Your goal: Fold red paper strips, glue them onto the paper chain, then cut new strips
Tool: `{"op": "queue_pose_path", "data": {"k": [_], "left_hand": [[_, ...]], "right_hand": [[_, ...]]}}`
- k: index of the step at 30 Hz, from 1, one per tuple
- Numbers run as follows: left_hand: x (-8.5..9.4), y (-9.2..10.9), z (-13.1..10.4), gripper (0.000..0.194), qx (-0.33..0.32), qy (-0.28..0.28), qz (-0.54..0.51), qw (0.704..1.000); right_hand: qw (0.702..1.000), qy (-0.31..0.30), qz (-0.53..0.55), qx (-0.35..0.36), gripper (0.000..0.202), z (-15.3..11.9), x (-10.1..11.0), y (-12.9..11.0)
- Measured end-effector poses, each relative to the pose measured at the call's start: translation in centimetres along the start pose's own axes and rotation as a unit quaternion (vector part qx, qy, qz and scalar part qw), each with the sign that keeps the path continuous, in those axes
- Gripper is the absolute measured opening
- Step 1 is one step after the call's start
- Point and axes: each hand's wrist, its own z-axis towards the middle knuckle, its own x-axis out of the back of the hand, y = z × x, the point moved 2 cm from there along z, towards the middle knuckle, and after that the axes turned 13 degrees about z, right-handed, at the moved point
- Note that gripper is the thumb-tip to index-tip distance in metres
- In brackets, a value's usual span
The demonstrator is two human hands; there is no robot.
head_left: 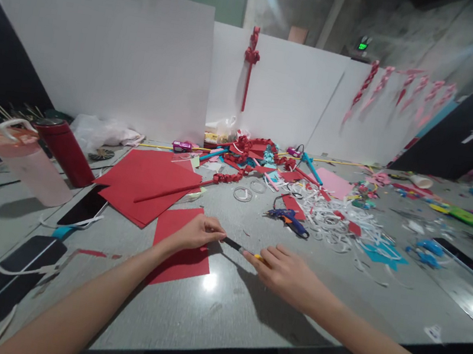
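Two bare hands meet at a slim black-and-yellow tool [233, 245]: the left hand's [199, 231] fingers are pinched nearly closed at its black end, the right hand's [286, 273] fingers curled round its yellow end. It looks light and stiff, perhaps a cutter; if the black part is a blade, it could be sharp and brittle, so the yellow end is the safer hold. Beneath the left fingers and wrist, a flat red paper sheet [184, 264] on the grey bench [140, 329] seems thin and easily creased, best taken by its edges.
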Motion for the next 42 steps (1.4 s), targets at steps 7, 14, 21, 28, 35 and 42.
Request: {"op": "queue_pose_path", "data": {"k": [7, 14, 21, 28, 35, 42], "left_hand": [[0.4, -1.7, 0.5, 0.045, 0.089, 0.09, -0.064, 0.99], [2.8, -2.0, 0.6, 0.038, 0.097, 0.156, 0.254, 0.95], [0.9, -0.5, -1.2, 0.04, 0.098, -0.018, 0.484, 0.87], [-2.5, -0.6, -1.4, 0.069, 0.093, 0.022, 0.463, 0.881], [-4.6, 2.0, 1.5, 0.049, -0.016, 0.079, 0.434, 0.897], [-2.9, 6.6, -1.0, 0.027, -0.139, -0.09, 0.456, 0.874]], "right_hand": [[1.0, 0.001, 0.003, -0.006, 0.053, 0.1, -0.3, 0.6], [0.997, 0.027, 0.003, -0.078, 0.051, 1.4, 0.1, 3.1], [0.981, 0.057, 0.059, -0.173, 0.051, 2.6, 0.8, 5.0], [0.955, 0.074, 0.161, -0.24, 0.05, -0.6, -0.4, 4.1], [0.92, 0.1, 0.2, -0.322, 0.049, -3.9, -1.3, 3.7], [0.896, 0.121, 0.255, -0.344, 0.047, -6.2, -2.4, 3.1]]}}
